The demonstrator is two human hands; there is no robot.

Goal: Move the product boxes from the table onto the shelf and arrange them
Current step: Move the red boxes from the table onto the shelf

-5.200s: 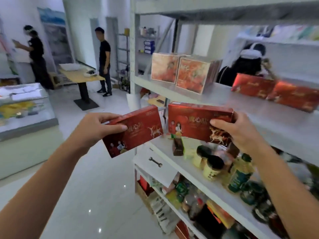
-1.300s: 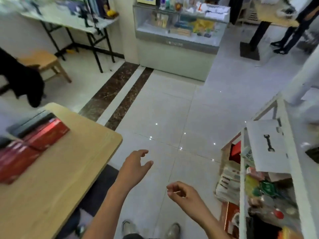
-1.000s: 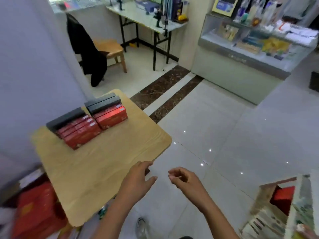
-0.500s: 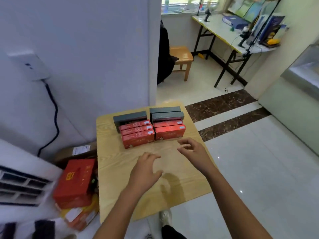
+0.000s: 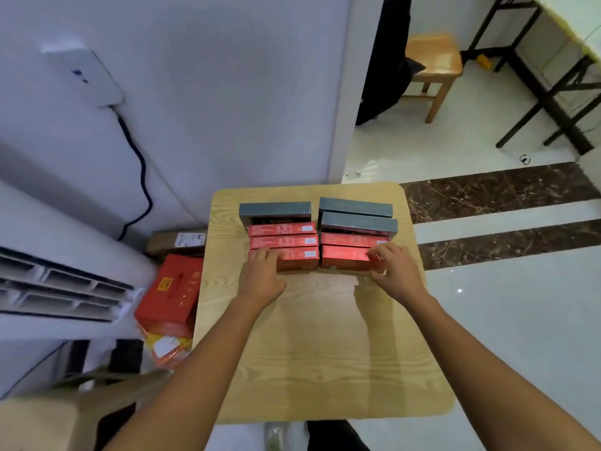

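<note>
At 12 o'clock on the table [image 5: 325,353], the left hand [image 5: 261,278] grips the front left red box [image 5: 297,258] and the right hand [image 5: 395,271] grips the front right red box [image 5: 344,260]. Hold tight and lift straight up.

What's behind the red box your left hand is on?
Two more red boxes stand right behind it, then a dark grey box at the back. The left hand covers the left end of the front box, so that part is hidden.

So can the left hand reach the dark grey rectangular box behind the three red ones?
Probably yes: the left hand grips the nearest red cardboard box, and the dark grey rectangular box lies just past that column, its top uncovered.
</note>
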